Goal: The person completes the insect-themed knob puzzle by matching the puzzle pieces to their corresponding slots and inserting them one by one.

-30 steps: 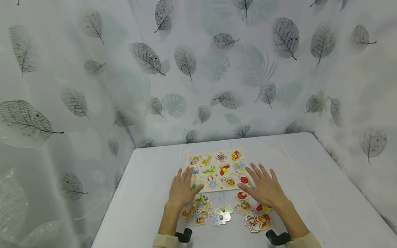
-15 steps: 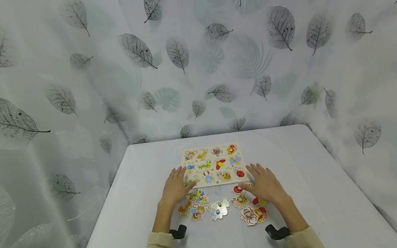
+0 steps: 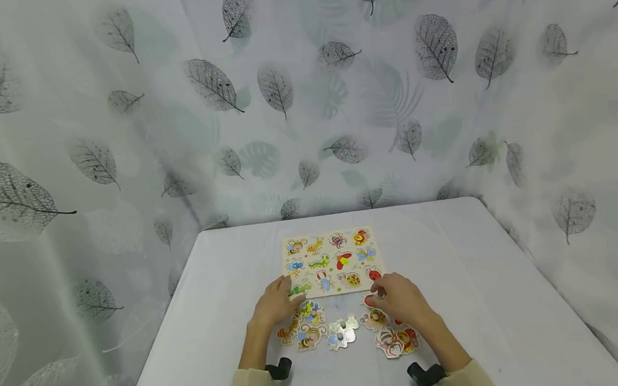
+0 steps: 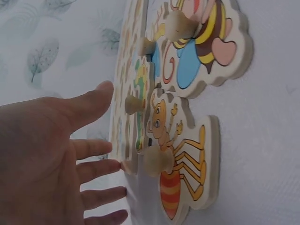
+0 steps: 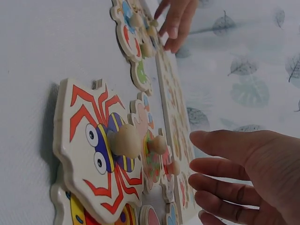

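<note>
A wooden peg puzzle board (image 3: 309, 278) printed with insects lies on the table. My left hand (image 3: 274, 301) rests near its front left corner, fingers loosely extended and holding nothing. In the left wrist view, an ant piece (image 4: 187, 150) and a bee piece (image 4: 229, 47) with round knobs lie beside that hand. My right hand (image 3: 401, 298) is at the front right corner, fingers bent toward the thumb, above a partly hidden ladybug piece (image 3: 368, 301). From the right wrist view, its fingers look apart from the knobs. A spider piece (image 5: 98, 140) lies nearby, overlapping another piece.
Two shiny pieces (image 3: 343, 333) lie between the left and right clusters. A snail piece (image 3: 374, 319) sits close to the right hand. Black wrist mounts (image 3: 425, 374) stick out inward from both wrists. The white table (image 3: 215, 306) meets leaf-patterned curtains (image 3: 268, 154) behind.
My right hand has drawn in toward the ladybug piece, its spread fingers now bent toward the thumb. The left hand's fingers have bent slightly by the board's corner. The pieces appear unmoved.
</note>
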The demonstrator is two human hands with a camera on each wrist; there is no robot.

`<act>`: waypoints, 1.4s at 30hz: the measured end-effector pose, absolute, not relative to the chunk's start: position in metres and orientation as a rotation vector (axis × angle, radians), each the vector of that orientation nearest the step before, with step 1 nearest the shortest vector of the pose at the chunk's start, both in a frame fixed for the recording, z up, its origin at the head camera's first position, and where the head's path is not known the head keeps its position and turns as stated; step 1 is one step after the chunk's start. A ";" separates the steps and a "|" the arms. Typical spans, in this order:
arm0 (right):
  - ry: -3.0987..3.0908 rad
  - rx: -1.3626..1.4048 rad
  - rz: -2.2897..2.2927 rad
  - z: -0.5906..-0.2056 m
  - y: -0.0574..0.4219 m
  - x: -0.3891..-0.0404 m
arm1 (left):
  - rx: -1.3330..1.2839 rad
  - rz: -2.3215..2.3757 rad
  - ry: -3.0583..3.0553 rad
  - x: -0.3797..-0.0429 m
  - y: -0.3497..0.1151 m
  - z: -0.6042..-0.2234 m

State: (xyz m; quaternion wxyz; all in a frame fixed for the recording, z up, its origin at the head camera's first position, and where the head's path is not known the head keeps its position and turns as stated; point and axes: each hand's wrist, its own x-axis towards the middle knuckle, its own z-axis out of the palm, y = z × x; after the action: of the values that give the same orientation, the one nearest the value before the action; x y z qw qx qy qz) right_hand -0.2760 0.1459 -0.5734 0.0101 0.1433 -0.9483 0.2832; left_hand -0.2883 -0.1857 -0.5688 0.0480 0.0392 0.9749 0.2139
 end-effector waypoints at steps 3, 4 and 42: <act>-2.973 0.419 0.864 -0.571 0.144 -0.277 | 0.108 0.664 2.973 -0.290 -0.184 -0.569; -2.982 0.409 0.857 -0.571 0.144 -0.277 | 0.111 0.667 2.977 -0.290 -0.184 -0.568; -2.994 0.288 0.898 -0.586 0.136 -0.291 | -0.083 0.763 3.217 -0.310 -0.188 -0.590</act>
State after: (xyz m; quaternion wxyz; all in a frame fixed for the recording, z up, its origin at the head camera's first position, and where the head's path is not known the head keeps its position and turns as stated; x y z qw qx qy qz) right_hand -0.2911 0.1356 -0.5864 0.0014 0.0917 -0.9538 0.2863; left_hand -0.3101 -0.1876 -0.5901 -0.0826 -0.0250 0.9694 0.2300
